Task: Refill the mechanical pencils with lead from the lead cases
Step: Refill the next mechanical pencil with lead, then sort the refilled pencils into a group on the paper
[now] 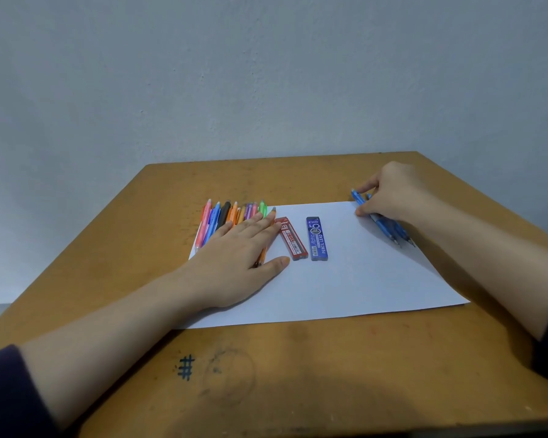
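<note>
- Head camera looks down on a brown wooden table (298, 374) pushed up against a pale grey wall (266, 74), with a sheet of white paper (361, 279) laid across it
- Left hand (234, 248) is spread flat, fingers straight and together, palm down on the row of coloured mechanical pencils (225, 213); it grips none of them
- That row sits at the paper's far left corner: pink, blue, black, orange, purple and green barrels side by side, their caps pointing towards the wall
- An orange pencil (261, 254) pokes out from under the left palm, its tip just beside the thumb
- Two lead cases lie side by side on the paper right of that hand, close but not touching: the red lead case (291, 238) next to the fingertips, then the blue lead case (317, 238) marked "PENCIL LEAD"
- Right hand (393, 194) is over at the paper's far right corner, fingers curled and thumb pressed in, holding a bunch of blue mechanical pencils (385, 224)
- Those blue ones lie on the paper, tips pointing back towards the person
- A dark sleeve (4, 396) shows on the left forearm, and a hash mark (185, 367) is inked on the near tabletop
</note>
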